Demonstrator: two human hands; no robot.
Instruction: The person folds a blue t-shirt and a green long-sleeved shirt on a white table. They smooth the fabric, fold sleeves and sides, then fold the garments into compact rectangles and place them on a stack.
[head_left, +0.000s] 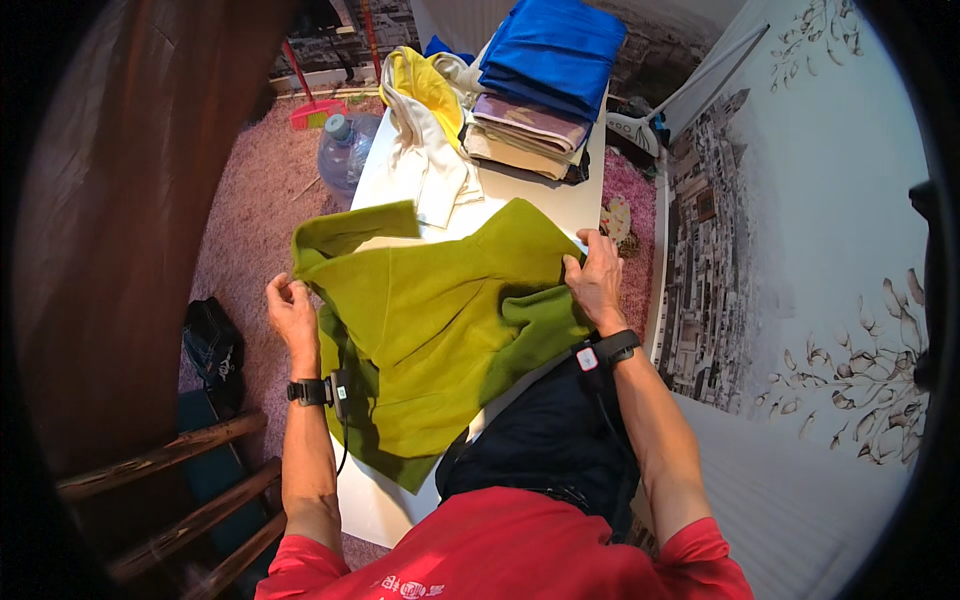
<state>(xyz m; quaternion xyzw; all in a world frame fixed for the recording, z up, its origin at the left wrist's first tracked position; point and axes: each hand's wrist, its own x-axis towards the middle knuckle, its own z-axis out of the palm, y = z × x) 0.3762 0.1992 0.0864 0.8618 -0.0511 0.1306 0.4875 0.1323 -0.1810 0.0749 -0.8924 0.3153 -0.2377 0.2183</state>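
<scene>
A green garment (420, 315) with a sleeve-like part bent across its far left side is spread over a white table (390, 510). Its fabric is rumpled, and a fold opens at the right. My left hand (293, 315) pinches the garment's left edge between thumb and fingers. At the opposite edge, my right hand (596, 279) grips the cloth, thumb on top and some fingertips hidden. Beyond it on the table lies a loose white garment (427, 169) with a yellow part (431, 90). To the right of that stands a stack of folded cloths, with blue fabric (555, 56) above a purple patterned towel (529, 120).
A large clear plastic water bottle (349, 154) stands left of the table on pink carpet (247, 195). Farther back is a pink dustpan (319, 112). A white long-handled dustpan (634, 133) is by the right wall. Wooden rails (165, 454) and a dark cap (214, 345) are at left.
</scene>
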